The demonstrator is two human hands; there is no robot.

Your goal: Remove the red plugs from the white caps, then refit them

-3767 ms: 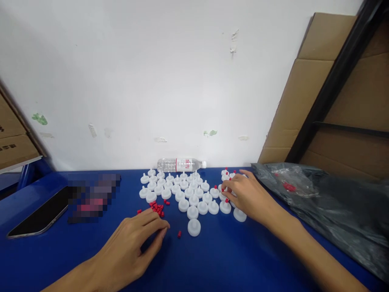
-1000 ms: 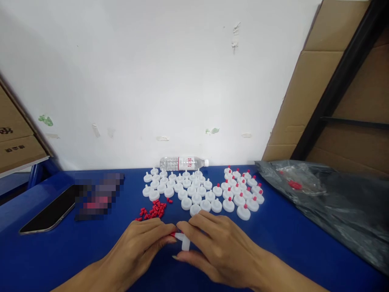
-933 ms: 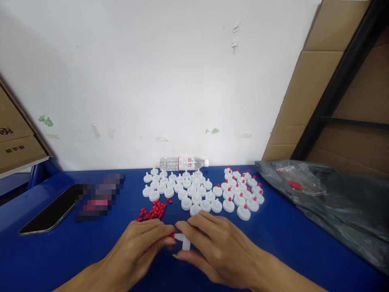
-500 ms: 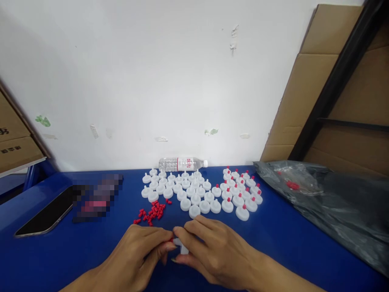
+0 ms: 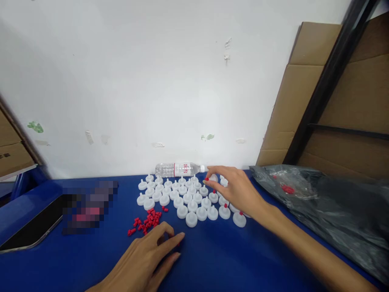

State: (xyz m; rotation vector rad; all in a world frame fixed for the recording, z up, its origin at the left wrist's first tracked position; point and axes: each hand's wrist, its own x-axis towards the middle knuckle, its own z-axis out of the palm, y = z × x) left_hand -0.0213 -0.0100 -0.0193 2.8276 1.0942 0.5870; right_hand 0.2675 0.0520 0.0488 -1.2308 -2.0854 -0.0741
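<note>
My right hand (image 5: 232,184) pinches a white round lid with a red-tipped nozzle (image 5: 214,178) at the back of the table. Beneath and beside that hand stand several white lids with red tips (image 5: 239,219), partly covered by it. My left hand (image 5: 148,255) is near the front, fingers bent, just right of a loose pile of small red caps (image 5: 149,221). A bit of a red cap (image 5: 179,244) shows by its index fingertip, mostly hidden by the finger. White lids with bare nozzles (image 5: 191,219) stand in a group between the two hands.
A clear plastic bottle (image 5: 165,170) lies against the wall behind the lids. A phone (image 5: 33,227) and a blurred item (image 5: 91,207) lie at the left. A grey plastic bag (image 5: 328,211) covers the right side, and cardboard (image 5: 291,101) leans behind it.
My hands have parted. The right one has carried the lid with the red tip away to the back right group; the left stays near the front. The view has shifted slightly.
</note>
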